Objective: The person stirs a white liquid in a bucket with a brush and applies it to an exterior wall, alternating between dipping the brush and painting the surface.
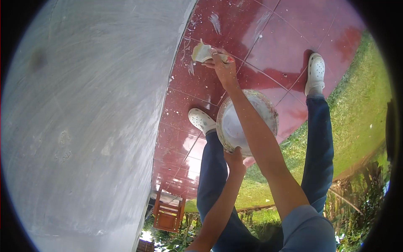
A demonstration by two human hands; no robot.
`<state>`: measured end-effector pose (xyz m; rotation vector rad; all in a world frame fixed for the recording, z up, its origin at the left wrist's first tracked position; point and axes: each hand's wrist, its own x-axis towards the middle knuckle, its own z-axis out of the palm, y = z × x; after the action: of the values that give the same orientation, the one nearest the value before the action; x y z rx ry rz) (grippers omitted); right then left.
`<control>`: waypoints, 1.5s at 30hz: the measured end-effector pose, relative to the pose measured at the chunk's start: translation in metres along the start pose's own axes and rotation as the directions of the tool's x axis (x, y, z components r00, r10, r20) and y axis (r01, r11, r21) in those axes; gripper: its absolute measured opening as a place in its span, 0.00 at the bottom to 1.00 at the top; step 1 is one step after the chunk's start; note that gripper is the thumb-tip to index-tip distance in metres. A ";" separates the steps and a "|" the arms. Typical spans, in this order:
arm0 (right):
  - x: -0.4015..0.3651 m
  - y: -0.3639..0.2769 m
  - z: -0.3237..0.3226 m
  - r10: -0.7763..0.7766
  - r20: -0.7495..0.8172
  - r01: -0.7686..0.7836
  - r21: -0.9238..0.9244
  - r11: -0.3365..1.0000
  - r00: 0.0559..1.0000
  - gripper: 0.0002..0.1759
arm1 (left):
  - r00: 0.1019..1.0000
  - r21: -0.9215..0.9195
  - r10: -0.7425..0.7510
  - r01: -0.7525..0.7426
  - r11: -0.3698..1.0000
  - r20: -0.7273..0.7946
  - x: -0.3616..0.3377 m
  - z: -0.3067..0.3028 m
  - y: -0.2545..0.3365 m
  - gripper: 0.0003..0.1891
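Observation:
My right hand [221, 68] is closed on a flat, cream-coloured putty scraper [202, 53], its broad end smeared with whitish paste and pointing left toward the wall. A bit of red and green shows at the scraper's other end, by my fingers. My left hand [235, 157] grips the near rim of a round basin [268, 107], thumb over the edge and fingers hidden below. Whitish paste [232, 124] coats the inside of the basin. My right forearm crosses above the basin and hides part of it.
A grey, streaky plastered wall [92, 126] rises on the left. Red floor tiles [273, 50] carry white splashes and smears. My feet in white clogs [315, 71] stand on either side of the basin. Grass [357, 109] borders the tiles; a wooden chair [168, 214] is by the wall.

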<state>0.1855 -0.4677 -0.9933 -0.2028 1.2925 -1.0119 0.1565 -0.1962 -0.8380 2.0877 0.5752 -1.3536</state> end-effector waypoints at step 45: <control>0.051 -0.161 -0.094 0.401 0.415 0.418 -0.904 0.085 0.817 0.19 | 0.999 -0.212 -0.029 0.023 0.977 -0.024 0.011 0.003 0.070 0.35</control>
<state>0.0196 -0.5604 -0.9561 -1.5488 1.1409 0.2581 0.2028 -0.2492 -0.8326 1.9347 0.7270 -1.2226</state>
